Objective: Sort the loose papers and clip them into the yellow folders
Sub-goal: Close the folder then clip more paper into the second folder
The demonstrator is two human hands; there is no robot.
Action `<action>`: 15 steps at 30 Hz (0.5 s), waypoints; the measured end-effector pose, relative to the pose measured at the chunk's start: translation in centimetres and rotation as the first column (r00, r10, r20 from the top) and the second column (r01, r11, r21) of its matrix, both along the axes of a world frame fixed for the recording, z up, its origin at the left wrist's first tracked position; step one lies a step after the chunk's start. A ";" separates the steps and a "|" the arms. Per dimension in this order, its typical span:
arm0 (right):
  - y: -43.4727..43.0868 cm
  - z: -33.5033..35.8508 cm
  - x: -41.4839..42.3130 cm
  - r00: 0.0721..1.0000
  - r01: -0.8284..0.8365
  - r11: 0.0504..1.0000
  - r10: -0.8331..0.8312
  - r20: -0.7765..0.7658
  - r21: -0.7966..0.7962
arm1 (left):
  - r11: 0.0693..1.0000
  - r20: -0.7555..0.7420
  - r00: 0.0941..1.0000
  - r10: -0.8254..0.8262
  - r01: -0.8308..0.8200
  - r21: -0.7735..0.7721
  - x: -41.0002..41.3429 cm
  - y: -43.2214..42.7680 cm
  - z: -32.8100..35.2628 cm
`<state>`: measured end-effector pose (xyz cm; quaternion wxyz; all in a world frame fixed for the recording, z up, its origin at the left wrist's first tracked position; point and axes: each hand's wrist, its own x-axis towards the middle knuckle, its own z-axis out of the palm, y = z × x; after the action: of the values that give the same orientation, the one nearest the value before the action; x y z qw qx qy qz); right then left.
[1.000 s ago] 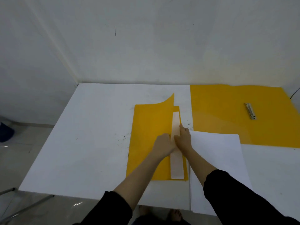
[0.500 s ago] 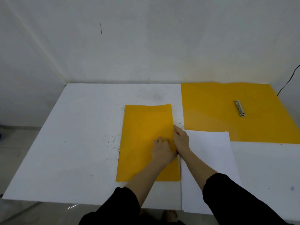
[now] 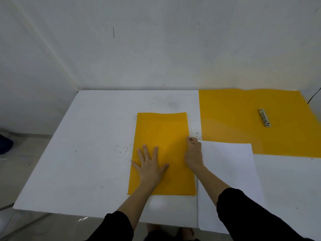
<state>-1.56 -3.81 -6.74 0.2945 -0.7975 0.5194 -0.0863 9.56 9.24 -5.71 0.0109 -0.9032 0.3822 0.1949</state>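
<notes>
A closed yellow folder [image 3: 163,145] lay flat near the middle of the white table [image 3: 90,153], its long sides running from 6 to 12 o'clock. The left hand [image 3: 150,165] rested palm down on the folder's lower left part, fingers spread apart and gripping nothing, the thumb reaching to the folder's left edge. The right hand [image 3: 193,153] sat at the folder's right edge, at about 3 o'clock from the folder's middle, its fingers curled together against that edge; whether they pinched the cover could not be told.

Just beside the right hand, at 3 o'clock from the closed folder, lay a white sheet of paper [image 3: 229,171], its near end running toward the table's front edge, with the right forearm in a black sleeve [image 3: 246,214] crossing over it. At 1 o'clock, against the wall [image 3: 156,49], a second yellow folder [image 3: 243,119] lay open and flat, the paper's far corner overlapping its near edge. A metal clip [image 3: 264,117] sat on its right half.
</notes>
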 end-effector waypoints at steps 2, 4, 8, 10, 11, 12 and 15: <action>0.5 -0.3 0.1 0.999 -0.022 0.999 0.021 -0.039 -0.046 | 1.000 0.022 1.000 0.008 -0.008 -0.002 0.8 0.8 -0.2; 0.9 -0.5 0.2 0.997 -0.041 0.997 0.036 -0.075 -0.066 | 1.000 0.027 1.000 -0.008 0.007 0.016 1.0 1.0 -0.5; 1.4 -0.6 0.3 0.992 -0.070 0.995 0.061 -0.114 -0.078 | 0.998 0.035 0.999 -0.035 0.033 0.056 1.3 0.8 -0.8; 1.5 -0.4 0.4 0.993 -0.058 0.996 0.051 -0.102 -0.067 | 0.997 0.035 0.999 -0.042 0.040 0.060 1.4 0.8 -1.0; 1.5 -0.3 0.4 0.996 -0.033 0.998 0.029 -0.085 -0.053 | 0.998 0.029 0.999 -0.043 0.041 0.053 1.5 0.9 -1.0; 1.5 -0.2 0.5 0.998 -0.003 0.999 0.000 -0.067 -0.039 | 0.999 0.019 0.999 -0.040 0.039 0.033 1.6 0.8 -0.9; 1.6 0.1 0.8 0.996 0.077 0.997 -0.077 -0.040 0.000 | 0.997 0.000 1.000 -0.001 0.001 -0.072 2.0 0.9 -0.3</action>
<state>-0.71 -2.25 -6.60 0.2810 -0.7784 0.5555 -0.0811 11.60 10.16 -6.04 -0.0217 -0.9028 0.3896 0.1808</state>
